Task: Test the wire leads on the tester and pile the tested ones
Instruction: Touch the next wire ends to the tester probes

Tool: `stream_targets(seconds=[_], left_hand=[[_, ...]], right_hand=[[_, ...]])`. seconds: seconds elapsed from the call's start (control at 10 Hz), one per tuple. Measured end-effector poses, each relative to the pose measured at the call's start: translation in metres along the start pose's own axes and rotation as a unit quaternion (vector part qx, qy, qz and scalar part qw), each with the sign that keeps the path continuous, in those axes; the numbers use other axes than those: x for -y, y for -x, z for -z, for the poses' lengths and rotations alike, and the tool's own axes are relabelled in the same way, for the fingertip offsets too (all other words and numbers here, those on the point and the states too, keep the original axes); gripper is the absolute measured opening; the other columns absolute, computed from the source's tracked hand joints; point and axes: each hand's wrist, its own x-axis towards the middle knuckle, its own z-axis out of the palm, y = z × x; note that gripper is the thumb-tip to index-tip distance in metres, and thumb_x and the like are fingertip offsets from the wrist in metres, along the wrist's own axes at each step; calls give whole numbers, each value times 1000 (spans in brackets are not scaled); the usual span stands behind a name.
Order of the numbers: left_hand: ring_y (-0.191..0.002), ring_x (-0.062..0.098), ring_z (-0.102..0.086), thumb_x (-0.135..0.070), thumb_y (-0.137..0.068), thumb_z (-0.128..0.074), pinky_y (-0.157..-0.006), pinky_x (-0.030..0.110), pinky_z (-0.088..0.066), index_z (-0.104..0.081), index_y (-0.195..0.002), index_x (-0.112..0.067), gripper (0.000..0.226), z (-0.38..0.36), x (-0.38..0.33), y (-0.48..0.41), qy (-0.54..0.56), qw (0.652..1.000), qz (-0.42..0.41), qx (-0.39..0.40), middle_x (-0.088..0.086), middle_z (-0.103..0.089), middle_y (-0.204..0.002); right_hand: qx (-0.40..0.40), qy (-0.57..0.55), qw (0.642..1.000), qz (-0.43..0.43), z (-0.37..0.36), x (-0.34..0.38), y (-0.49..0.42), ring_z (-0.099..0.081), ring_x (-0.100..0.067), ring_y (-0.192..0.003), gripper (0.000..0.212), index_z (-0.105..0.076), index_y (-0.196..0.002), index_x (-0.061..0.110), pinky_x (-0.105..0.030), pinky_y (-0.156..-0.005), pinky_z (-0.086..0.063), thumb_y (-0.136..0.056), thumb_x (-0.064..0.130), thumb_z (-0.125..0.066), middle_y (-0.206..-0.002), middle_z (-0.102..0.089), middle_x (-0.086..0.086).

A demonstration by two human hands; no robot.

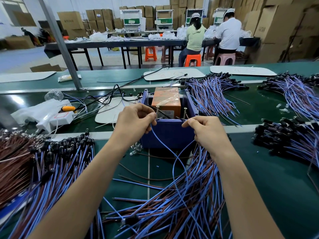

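**Q:** Head view: where is the tester?
**A:** The tester (168, 133), a blue open-topped box, stands at the centre of the green tabletop (276, 178). An orange block (166, 99) sits inside it. Two upright contacts rise at its near rim: the left screw (157, 112) and the right screw (185, 112).

**Q:** What is the state of the hands?
**A:** The left hand (136, 120) has curled fingers and pinches the end of a blue wire lead (165, 149) at the left screw. The right hand (205, 130) is also curled and pinches a wire end just beside the base of the right screw. Whether that tip touches the screw cannot be told. The blue wire lead hangs from the left hand in a loop in front of the tester.

**Q:** Where are the other leads?
**A:** A loose pile (181, 200) of blue and brown leads lies in front of the tester, beneath the right forearm. A second pile (57, 163), with black caps, lies to the left. A third pile (284, 140) lies to the right, well apart from the tester.

**Q:** Is there other equipment?
**A:** A white power strip (57, 118) lies left of the tester.
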Motion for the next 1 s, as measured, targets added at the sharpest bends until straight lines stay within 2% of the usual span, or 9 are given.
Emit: stream_targets(seconds=[0.1,0.2,0.3,0.4,0.5,0.7,0.8,0.9,1.0], left_hand=[[-44,7,-51,-7,-90,-62,-46,18,-45,-65,-80,-12,11,0,0,0,0,1000,3,0,-3,-67,-57],[-43,6,-51,-7,-90,-62,-45,17,-44,-64,-79,-14,12,-1,0,-1,-3,1000,6,0,-4,-67,-56],[-45,6,-53,-9,-90,-63,-46,17,-45,-64,-80,-14,11,0,0,-1,-10,1000,4,3,-4,-68,-57],[-46,6,-55,-10,-90,-63,-47,17,-46,-65,-81,-14,10,1,-1,0,-13,1000,2,6,-3,-69,-58],[-46,6,-55,-10,-90,-63,-47,17,-46,-65,-81,-14,10,2,-2,1,-15,1000,3,10,-3,-68,-58],[-42,7,-51,-5,-91,-61,-44,17,-45,-58,-77,-10,14,7,-11,1,20,999,38,14,-2,-64,-53],[-43,6,-53,-6,-90,-62,-45,16,-47,-61,-85,-7,6,11,-20,5,94,994,47,41,-1,-65,-55],[-47,7,-53,-16,-84,-66,-47,15,-46,-67,-95,-9,14,5,-30,13,183,973,67,126,0,-65,-59],[-47,6,-48,-24,-74,-64,-46,14,-42,-72,-86,-10,21,0,-37,21,204,963,40,170,0,-61,-58]], right_hand=[[-2,14,1000,6,-1,0,0,-26,-12,-42,32,-69,-69,21,-26,-48,-25,-95,16,-52,-37,-31,11],[-3,25,1000,16,-1,2,1,-30,-7,-41,31,-69,-69,22,-25,-49,-27,-95,17,-52,-40,-37,11],[0,28,999,22,-1,3,2,-33,-9,-44,30,-69,-70,23,-26,-50,-30,-95,18,-52,-49,-41,3],[0,27,999,22,-1,3,2,-35,-9,-46,30,-70,-70,22,-26,-51,-31,-95,18,-53,-50,-44,5],[-2,26,999,19,-1,3,1,-35,-9,-46,30,-70,-70,21,-26,-51,-30,-94,17,-53,-46,-43,11],[-15,11,1000,10,2,10,3,-29,-13,-44,32,-67,-64,20,-28,-50,-27,-92,14,-53,-36,-32,12],[16,-22,999,26,6,22,9,-33,-8,-45,32,-68,-66,18,-29,-53,-28,-94,17,-52,-37,-37,13],[107,-64,991,51,6,37,18,-30,-6,-38,29,-68,-72,15,-24,-45,-25,-97,18,-52,-39,-35,11],[168,-46,981,82,0,46,27,-30,-6,-39,27,-67,-73,17,-24,-45,-26,-97,19,-54,-40,-37,11]])
